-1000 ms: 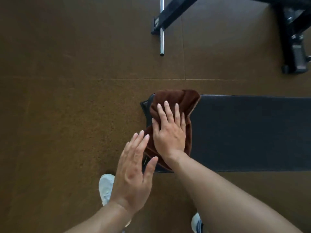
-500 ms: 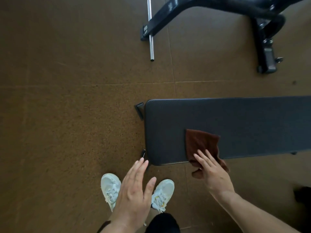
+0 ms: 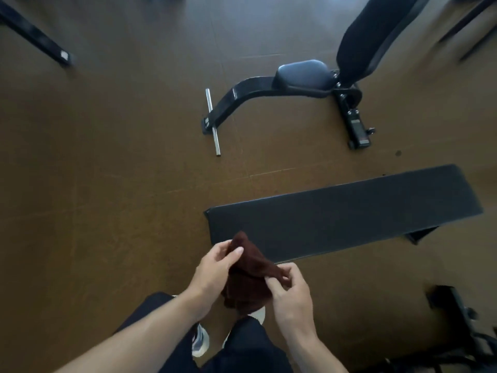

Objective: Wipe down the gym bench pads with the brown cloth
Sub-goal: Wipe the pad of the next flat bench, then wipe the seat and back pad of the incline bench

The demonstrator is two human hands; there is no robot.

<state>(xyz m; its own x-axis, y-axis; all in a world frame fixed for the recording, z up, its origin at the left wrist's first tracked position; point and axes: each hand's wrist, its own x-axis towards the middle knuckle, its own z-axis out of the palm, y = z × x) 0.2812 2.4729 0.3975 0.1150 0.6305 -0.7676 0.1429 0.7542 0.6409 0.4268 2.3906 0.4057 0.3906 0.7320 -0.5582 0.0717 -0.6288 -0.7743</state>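
I hold the brown cloth (image 3: 248, 273) bunched in the air in front of me, lifted off the bench, just near of the pad's near left corner. My left hand (image 3: 215, 270) grips its upper left part, thumb and fingers curled over the fabric. My right hand (image 3: 289, 288) pinches its right edge between thumb and fingertips. The cloth's lower folds hang between my hands, above my dark trousers (image 3: 242, 348) and white shoes (image 3: 200, 343). The flat bench pad (image 3: 349, 214), long and dark grey, stretches from centre to right. Farther off, on the brown floor (image 3: 107, 170), stands an adjustable bench (image 3: 301, 76) with a small seat pad, raised backrest and black frame.
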